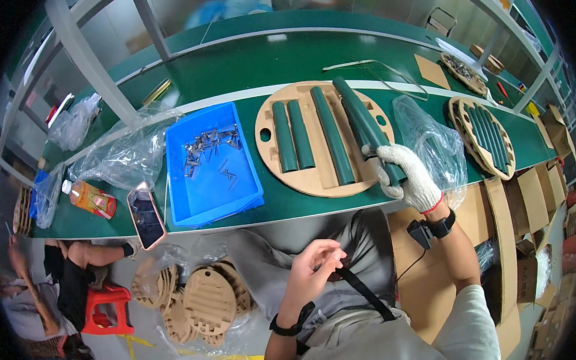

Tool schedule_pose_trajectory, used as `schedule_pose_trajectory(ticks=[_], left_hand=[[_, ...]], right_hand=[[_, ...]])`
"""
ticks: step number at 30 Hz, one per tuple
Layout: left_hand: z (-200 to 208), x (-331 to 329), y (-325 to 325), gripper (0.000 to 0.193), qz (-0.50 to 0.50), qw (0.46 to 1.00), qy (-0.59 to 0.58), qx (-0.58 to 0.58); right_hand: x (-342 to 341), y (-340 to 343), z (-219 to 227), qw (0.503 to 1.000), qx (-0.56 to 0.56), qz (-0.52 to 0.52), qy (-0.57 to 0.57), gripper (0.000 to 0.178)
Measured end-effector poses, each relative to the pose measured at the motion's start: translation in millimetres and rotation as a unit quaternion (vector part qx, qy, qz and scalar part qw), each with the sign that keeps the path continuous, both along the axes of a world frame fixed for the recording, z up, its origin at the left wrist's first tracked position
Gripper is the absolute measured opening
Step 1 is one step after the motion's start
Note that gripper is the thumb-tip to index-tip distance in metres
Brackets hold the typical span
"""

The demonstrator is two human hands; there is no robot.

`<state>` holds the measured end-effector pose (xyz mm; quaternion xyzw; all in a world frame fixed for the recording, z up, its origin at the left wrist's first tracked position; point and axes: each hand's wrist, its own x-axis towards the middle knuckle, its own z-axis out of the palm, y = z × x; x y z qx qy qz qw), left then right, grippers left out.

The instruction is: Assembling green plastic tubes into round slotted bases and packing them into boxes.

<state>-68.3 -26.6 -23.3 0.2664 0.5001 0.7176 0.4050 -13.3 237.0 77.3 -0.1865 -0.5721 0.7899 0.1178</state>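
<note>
Around a tube (367, 119), the right hand (411, 175) is at the near right edge of a tray (308, 184) on the tabletop (280, 206). Left of it, more tubes (329, 133) lie in that tray; farther left come a bin (199, 198) with metal parts (205, 143) inside, a phone (147, 218), then a bottle (91, 199). Right of the hand lies a bag (427, 132), then another tray (509, 152). The left hand (316, 263) is nearer, over the lap.

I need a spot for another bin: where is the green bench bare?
The widest free patch of green bench lies behind the blue bin and round tray, left of the pale strap. A narrow gap separates bin and tray. Crowded: the left end, with plastic bag, bottle and phone; and the tray's right, with clear bag and gloved right hand.
</note>
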Motion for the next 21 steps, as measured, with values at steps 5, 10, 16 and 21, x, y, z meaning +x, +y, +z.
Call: schedule_pose_trajectory(ticks=[5, 10, 16, 21], left_hand=[[-4.9, 2.5, 3.9, 0.022, -0.014, 1.000, 0.011, -0.007], [-9.7, 7.5, 6.8, 0.019, -0.035, 0.999, 0.031, -0.024], [-13.1, 11.9, 7.2, 0.018, -0.052, 0.997, 0.042, -0.033], [-15.6, 16.1, 8.8, 0.018, -0.077, 0.994, 0.058, -0.055]], right_hand=[[-3.5, -6.3, 6.3, 0.995, 0.071, -0.036, -0.055, 0.034], [-15.2, 17.3, 0.7, 0.988, 0.128, -0.037, -0.082, 0.026], [-28.6, 21.0, 4.7, 0.970, 0.200, -0.006, -0.138, 0.031], [-45.1, 21.5, -11.2, 0.805, 0.562, -0.009, -0.188, 0.051]])
